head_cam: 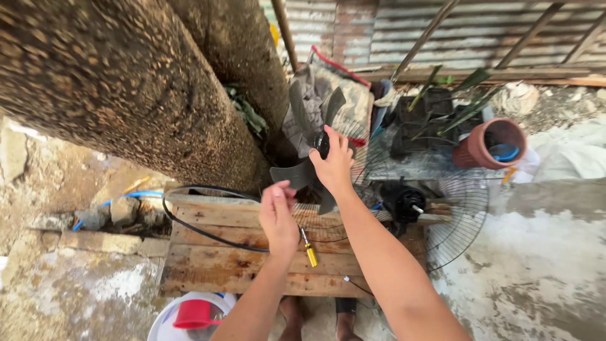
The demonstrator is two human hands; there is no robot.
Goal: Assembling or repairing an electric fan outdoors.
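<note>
A dark grey fan blade [306, 136] is held up over a wooden pallet [214, 259]. My right hand [333, 165] grips the blade at its hub. My left hand [278, 215] pinches the tip of the lower left blade. Under the hands lies a yellow-handled screwdriver [309, 249] on the pallet. A fan motor [407, 203] rests on a round wire grill [457, 218] to the right. A second wire grill [360, 158] lies behind the blade.
Thick tree trunks [126, 82] rise at the left. A black ring [189, 211] lies on the pallet's left end. A terracotta pot [489, 144] leans at the right. A white bucket with a red cup [192, 314] stands at the bottom. Corrugated metal sheets [442, 31] wall the back.
</note>
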